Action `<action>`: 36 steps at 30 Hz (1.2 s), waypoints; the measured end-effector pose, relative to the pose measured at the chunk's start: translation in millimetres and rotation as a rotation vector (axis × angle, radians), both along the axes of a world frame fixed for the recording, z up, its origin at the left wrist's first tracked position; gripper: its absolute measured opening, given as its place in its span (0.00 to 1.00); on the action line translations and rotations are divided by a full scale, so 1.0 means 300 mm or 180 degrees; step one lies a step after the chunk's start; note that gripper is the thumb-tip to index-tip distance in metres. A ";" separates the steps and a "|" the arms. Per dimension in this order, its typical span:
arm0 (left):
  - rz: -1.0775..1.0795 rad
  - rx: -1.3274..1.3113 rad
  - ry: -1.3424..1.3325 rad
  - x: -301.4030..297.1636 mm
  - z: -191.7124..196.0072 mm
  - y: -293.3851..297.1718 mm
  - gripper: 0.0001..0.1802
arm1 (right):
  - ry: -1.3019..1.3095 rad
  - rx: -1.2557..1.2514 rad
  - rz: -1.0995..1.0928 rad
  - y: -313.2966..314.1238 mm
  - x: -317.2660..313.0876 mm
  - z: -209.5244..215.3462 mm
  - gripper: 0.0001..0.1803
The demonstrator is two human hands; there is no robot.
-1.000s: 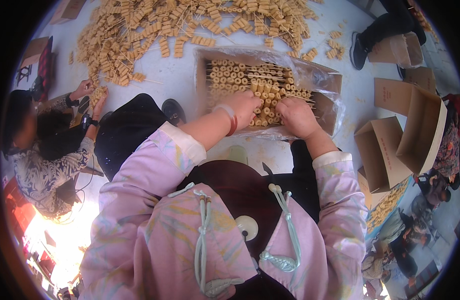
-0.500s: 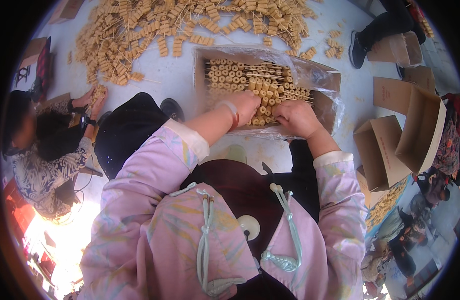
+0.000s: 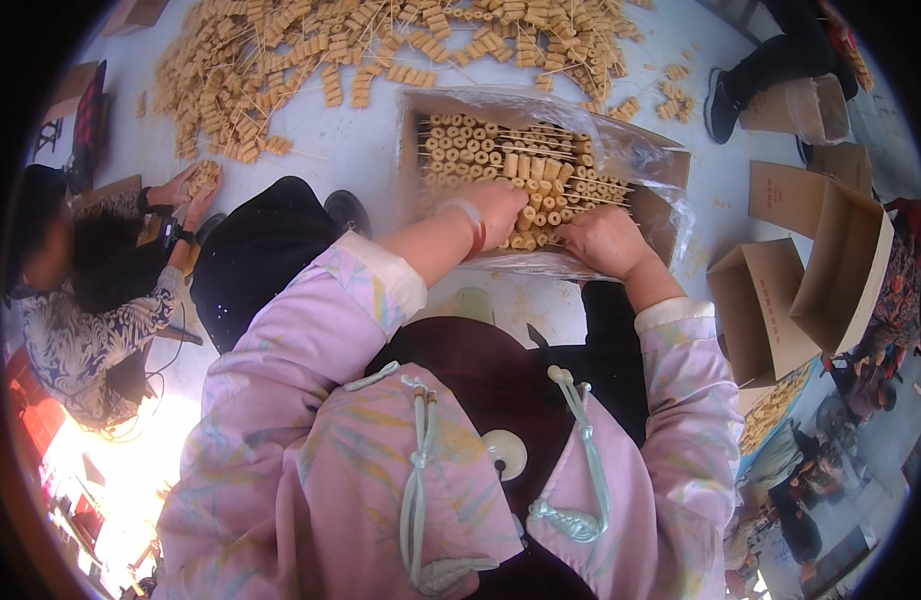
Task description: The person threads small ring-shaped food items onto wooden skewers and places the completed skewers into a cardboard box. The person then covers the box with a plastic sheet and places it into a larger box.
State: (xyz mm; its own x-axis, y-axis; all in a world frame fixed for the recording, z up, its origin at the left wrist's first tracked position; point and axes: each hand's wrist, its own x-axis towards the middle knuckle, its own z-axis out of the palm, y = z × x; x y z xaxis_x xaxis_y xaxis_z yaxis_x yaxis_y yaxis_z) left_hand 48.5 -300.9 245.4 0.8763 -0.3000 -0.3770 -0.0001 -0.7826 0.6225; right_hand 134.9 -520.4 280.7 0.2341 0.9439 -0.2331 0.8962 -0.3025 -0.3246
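Note:
A cardboard box [image 3: 412, 150] lined with clear plastic stands in front of me, packed with rows of tan, hollow rolls on thin sticks [image 3: 460, 150]. My left hand [image 3: 492, 212] reaches in at the front, its fingers closed down on skewered rolls; some fingertips are hidden. To its right, my right hand [image 3: 605, 240] is curled, thumb and fingers pinching at the front rolls. Between both hands lies a cluster of rolls [image 3: 542, 212], ends facing up. Several sticks [image 3: 595, 190] point to the right side of the box.
A large heap of skewered rolls [image 3: 280, 60] covers the floor beyond the box. Open cardboard boxes [image 3: 765, 310] stand at the right. At the left a seated person's hands [image 3: 195, 190] hold rolls. A dark shoe [image 3: 720, 105] and leg are at the far right.
The view has shifted slightly. Both my hands stay at the front of the box, with only small finger movement. The person at the left has moved their hands a little.

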 end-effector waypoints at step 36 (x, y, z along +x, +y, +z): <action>-0.0591 0.0110 0.0808 0.000 0.044 0.002 0.20 | 0.0898 0.0028 -0.1039 0.021 -0.018 -0.013 0.11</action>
